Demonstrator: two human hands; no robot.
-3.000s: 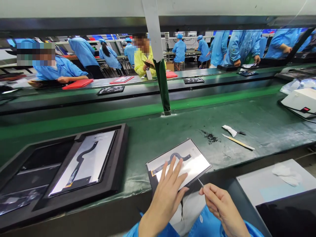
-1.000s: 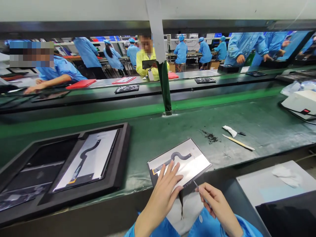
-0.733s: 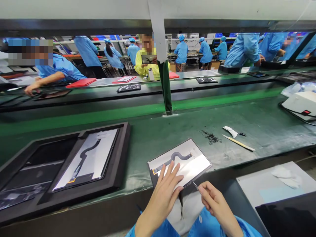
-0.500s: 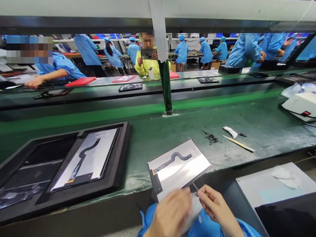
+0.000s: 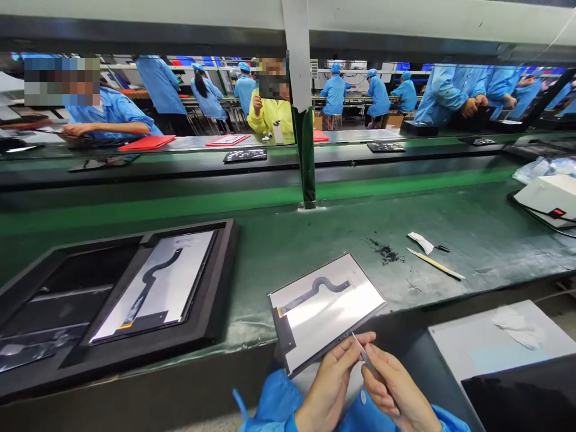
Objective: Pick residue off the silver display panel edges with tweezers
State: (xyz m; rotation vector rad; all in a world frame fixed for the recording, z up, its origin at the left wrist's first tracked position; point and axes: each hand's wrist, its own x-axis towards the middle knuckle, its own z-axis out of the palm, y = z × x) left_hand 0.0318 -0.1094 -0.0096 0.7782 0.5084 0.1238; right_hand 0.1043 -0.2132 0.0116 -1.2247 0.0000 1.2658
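- Panel (image 5: 330,315): overhangs the near edge of the counter (image 5: 270,252); pressure on the overhang may tip it.
- Left hand (image 5: 330,375): fingers at the panel's near edge, grip unclear; weak support may cause slipping.
- Right hand (image 5: 391,378): grasps a pointed metal tool (image 5: 366,358), tip at that edge; overshoot may scratch the panel.

Camera is sitting on head, looking forward and down. Left hand (image 5: 327,381) and right hand (image 5: 392,384) are showing near, at bottom. Green table (image 5: 261,258) is filling middle. Workers (image 5: 333,96) are showing far off, at top.
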